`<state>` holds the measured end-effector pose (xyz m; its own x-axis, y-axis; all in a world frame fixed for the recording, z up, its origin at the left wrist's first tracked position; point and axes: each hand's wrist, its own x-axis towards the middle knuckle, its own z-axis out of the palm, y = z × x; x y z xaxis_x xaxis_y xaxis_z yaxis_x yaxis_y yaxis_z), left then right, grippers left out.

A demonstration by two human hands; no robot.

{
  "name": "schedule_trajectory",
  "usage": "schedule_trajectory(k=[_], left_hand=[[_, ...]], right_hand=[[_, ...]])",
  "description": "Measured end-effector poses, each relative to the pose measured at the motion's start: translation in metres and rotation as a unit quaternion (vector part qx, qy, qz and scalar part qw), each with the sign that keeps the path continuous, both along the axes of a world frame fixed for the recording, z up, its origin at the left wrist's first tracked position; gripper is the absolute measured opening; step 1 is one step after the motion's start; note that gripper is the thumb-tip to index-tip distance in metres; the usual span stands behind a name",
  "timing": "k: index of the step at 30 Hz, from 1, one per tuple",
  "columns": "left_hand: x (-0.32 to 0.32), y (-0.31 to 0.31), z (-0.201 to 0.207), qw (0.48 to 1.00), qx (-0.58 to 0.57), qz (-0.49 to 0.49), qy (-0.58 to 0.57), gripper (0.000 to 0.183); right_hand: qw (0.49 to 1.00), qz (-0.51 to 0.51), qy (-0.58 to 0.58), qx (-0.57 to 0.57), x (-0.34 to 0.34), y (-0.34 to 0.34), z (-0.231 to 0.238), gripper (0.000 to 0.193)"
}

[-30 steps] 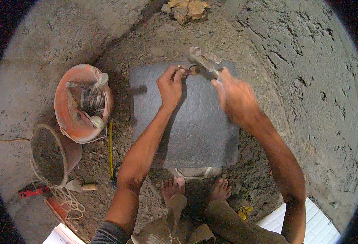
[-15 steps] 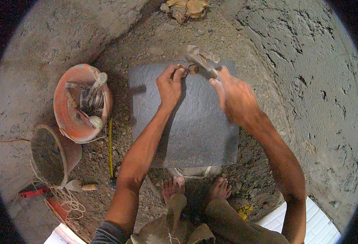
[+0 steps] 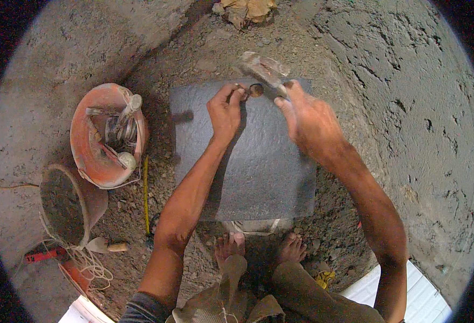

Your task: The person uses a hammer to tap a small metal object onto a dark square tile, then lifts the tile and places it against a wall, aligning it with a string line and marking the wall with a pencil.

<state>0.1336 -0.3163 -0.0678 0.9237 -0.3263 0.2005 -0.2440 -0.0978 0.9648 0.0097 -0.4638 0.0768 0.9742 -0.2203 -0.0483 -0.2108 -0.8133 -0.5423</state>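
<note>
A dark grey square tile (image 3: 264, 156) lies in front of me, with a round brownish hole (image 3: 256, 90) close to its far edge. My left hand (image 3: 225, 113) is closed in a pinch just left of the hole. Whatever its fingertips hold is too small and covered to name. My right hand (image 3: 315, 126) grips a hammer (image 3: 266, 70) by the handle. The blurred hammer head hangs above the tile's far edge, beyond the hole and apart from my left hand.
To the left stand an orange bucket (image 3: 83, 142) with tools in it and a tipped grey bucket (image 3: 89, 199). A trowel (image 3: 100, 246), a coil of cord (image 3: 97, 272) and a yellow tape measure (image 3: 146, 194) lie nearby. A rough wall (image 3: 409, 107) rises at right.
The hammer head has moved slightly up and to the left, with my right hand following a little. My left hand stays beside the hole.
</note>
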Motion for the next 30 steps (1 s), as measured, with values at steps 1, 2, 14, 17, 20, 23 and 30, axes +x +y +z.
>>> schedule_trajectory(k=[1,2,14,17,20,23,30], left_hand=[[0.000,-0.001,0.000,1.000,-0.001,-0.001,0.004,0.013],[-0.001,-0.002,-0.001,1.000,-0.002,-0.002,0.007,0.013],[0.000,-0.003,-0.004,0.999,-0.012,0.004,0.037,0.011],[0.000,-0.001,-0.004,1.000,-0.004,0.008,0.030,0.011],[-0.003,-0.003,0.002,1.000,0.001,0.009,0.024,0.011],[-0.003,-0.004,0.003,1.000,0.003,0.019,-0.004,0.011],[-0.003,0.004,0.007,0.993,0.102,-0.025,-0.052,0.014]], right_hand=[[1.000,-0.005,0.002,-0.004,0.000,-0.001,0.000,0.028],[1.000,-0.009,0.003,-0.008,-0.001,-0.001,-0.001,0.028],[1.000,-0.008,-0.006,-0.010,0.002,0.000,0.003,0.026],[1.000,-0.010,0.016,0.002,0.004,0.001,0.003,0.026],[1.000,-0.011,0.013,-0.003,0.002,0.000,0.003,0.026],[1.000,-0.004,0.020,-0.010,0.003,0.001,0.003,0.027],[0.997,0.057,0.003,-0.046,0.005,-0.003,-0.014,0.028]])
